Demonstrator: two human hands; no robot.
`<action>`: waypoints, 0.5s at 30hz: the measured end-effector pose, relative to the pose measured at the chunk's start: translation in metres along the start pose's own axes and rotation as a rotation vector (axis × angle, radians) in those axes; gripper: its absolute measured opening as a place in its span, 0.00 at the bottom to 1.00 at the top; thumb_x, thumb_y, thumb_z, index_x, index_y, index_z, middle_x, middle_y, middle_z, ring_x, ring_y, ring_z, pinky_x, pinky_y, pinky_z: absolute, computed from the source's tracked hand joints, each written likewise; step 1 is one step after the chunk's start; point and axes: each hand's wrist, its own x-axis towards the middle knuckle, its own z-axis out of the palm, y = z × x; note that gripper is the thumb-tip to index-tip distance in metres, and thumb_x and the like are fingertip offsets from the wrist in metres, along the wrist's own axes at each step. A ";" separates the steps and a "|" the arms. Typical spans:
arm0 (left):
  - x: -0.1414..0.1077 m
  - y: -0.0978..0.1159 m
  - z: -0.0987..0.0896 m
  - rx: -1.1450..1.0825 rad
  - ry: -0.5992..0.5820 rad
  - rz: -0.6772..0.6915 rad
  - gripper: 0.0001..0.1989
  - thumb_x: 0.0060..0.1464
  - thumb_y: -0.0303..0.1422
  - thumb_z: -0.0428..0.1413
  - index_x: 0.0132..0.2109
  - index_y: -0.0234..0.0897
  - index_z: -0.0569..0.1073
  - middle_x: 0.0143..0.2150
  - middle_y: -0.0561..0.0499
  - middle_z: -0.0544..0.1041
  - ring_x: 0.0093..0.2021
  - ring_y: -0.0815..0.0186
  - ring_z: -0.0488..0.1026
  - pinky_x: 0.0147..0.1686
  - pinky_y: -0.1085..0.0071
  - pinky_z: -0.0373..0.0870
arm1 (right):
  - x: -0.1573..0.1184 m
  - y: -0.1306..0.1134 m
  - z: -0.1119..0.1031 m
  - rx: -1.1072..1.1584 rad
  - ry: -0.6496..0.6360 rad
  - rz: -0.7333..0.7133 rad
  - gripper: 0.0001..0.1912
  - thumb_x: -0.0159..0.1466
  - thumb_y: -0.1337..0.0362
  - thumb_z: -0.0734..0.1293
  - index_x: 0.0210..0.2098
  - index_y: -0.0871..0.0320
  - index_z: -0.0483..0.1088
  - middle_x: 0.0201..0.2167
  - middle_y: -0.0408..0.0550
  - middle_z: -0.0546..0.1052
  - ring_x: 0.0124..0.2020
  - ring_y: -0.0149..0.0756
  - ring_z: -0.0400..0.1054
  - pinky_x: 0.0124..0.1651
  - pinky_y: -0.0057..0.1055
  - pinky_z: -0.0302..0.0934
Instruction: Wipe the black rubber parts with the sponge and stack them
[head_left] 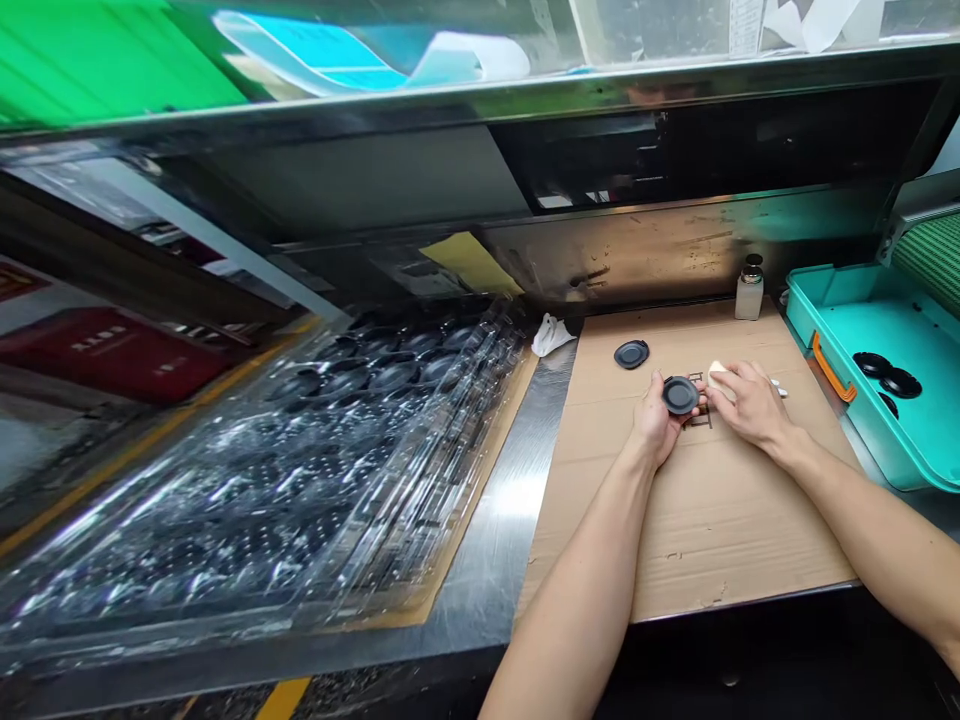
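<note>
Over the cardboard sheet (720, 540), my left hand (654, 428) grips a round black plastic cap (680, 396) by its edge, its flat face turned up. Just right of it, my right hand (746, 402) pinches a small white pad (718, 370) between thumb and fingers, close to the cap. A second black cap (631, 354) lies on the cardboard beyond my left hand. Partly behind my right hand is a small white object (780, 388), too small to name.
A clear plastic tray stack (300, 500) holding many black parts fills the left. A turquoise bin (874, 445) with several black caps stands at right. A pump bottle (749, 290) stands at the back, a crumpled white tissue (551, 336) left of the cardboard. A metal shelf edge (450, 105) crosses above.
</note>
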 end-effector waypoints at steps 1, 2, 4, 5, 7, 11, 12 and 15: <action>0.000 0.004 -0.001 -0.016 -0.004 -0.016 0.25 0.72 0.44 0.39 0.45 0.30 0.73 0.36 0.38 0.81 0.32 0.61 0.79 0.26 0.72 0.69 | -0.001 0.001 0.000 0.007 0.006 0.005 0.16 0.72 0.57 0.61 0.51 0.54 0.78 0.50 0.55 0.76 0.51 0.48 0.66 0.56 0.40 0.61; 0.000 0.008 -0.002 -0.041 -0.011 -0.032 0.26 0.72 0.44 0.38 0.45 0.30 0.73 0.36 0.37 0.81 0.31 0.61 0.78 0.24 0.72 0.67 | -0.002 0.000 0.001 0.013 0.006 -0.001 0.16 0.72 0.57 0.62 0.50 0.53 0.78 0.50 0.55 0.76 0.51 0.48 0.66 0.56 0.41 0.61; -0.002 0.016 -0.005 -0.105 -0.028 -0.040 0.26 0.70 0.41 0.36 0.44 0.28 0.74 0.36 0.35 0.80 0.29 0.61 0.76 0.24 0.71 0.66 | -0.005 -0.004 0.002 0.015 -0.009 -0.033 0.15 0.71 0.57 0.63 0.49 0.52 0.78 0.50 0.53 0.76 0.50 0.47 0.66 0.58 0.42 0.60; -0.003 0.020 -0.006 -0.134 -0.036 -0.031 0.25 0.69 0.39 0.36 0.45 0.28 0.74 0.36 0.35 0.80 0.29 0.61 0.75 0.24 0.71 0.66 | -0.006 -0.005 0.004 0.014 -0.028 -0.055 0.14 0.71 0.57 0.63 0.48 0.52 0.78 0.49 0.52 0.76 0.50 0.46 0.67 0.59 0.42 0.59; -0.006 0.026 -0.007 -0.177 -0.049 -0.009 0.23 0.67 0.36 0.38 0.46 0.26 0.75 0.37 0.35 0.80 0.30 0.61 0.75 0.25 0.70 0.67 | -0.008 -0.008 0.006 0.013 -0.075 -0.081 0.13 0.69 0.57 0.65 0.47 0.52 0.78 0.48 0.51 0.76 0.49 0.45 0.67 0.60 0.42 0.58; -0.012 0.031 -0.005 -0.219 -0.099 -0.065 0.21 0.67 0.36 0.43 0.51 0.27 0.75 0.41 0.36 0.80 0.39 0.58 0.78 0.32 0.68 0.73 | -0.008 -0.007 0.007 0.014 -0.132 -0.079 0.12 0.69 0.57 0.66 0.48 0.52 0.77 0.47 0.50 0.76 0.50 0.44 0.68 0.59 0.40 0.59; -0.014 0.031 -0.004 -0.234 -0.116 -0.090 0.20 0.67 0.36 0.43 0.52 0.28 0.75 0.42 0.36 0.80 0.42 0.57 0.79 0.34 0.67 0.75 | -0.008 -0.006 0.006 0.010 -0.138 -0.077 0.12 0.69 0.57 0.66 0.48 0.52 0.77 0.47 0.50 0.76 0.49 0.44 0.68 0.58 0.40 0.59; -0.017 0.033 -0.002 -0.292 -0.153 -0.140 0.24 0.71 0.42 0.43 0.53 0.27 0.74 0.46 0.35 0.80 0.43 0.59 0.79 0.39 0.68 0.78 | -0.007 -0.007 0.003 0.004 -0.152 -0.075 0.11 0.69 0.56 0.67 0.47 0.52 0.77 0.47 0.50 0.75 0.49 0.43 0.68 0.58 0.40 0.59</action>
